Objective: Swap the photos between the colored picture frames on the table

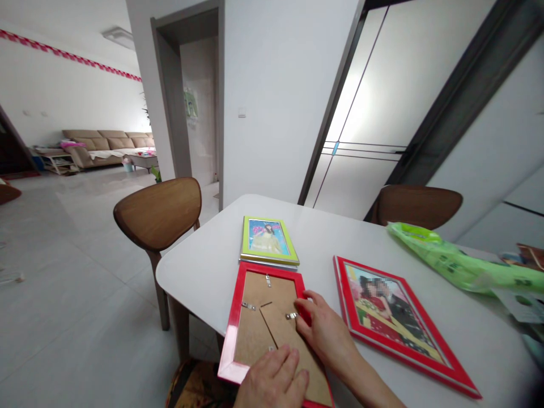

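A red frame [232, 328] lies face down at the near edge of the white table [195, 272], its 7 o'clock corner jutting past the tabletop. Metal clips sit at 12 and 9 o'clock on its brown backing board [255, 326]. The right hand [325, 326] is at 3 o'clock, fingers bent, with thumb and forefinger slightly parted around another clip [292, 315] and the rim; whether they pinch the clip cannot be told. The left hand [272, 377] is at 6 o'clock, its fingers close together and loosely curled over the board, apparently pressing rather than gripping. A yellow-green framed picture [271, 238] lies just beyond, at 12 o'clock. A red framed picture [395, 309] lies face up at 3 o'clock, a green plastic bag [459, 263] between 2 and 3, and a wooden chair [159, 212] stands at 10.
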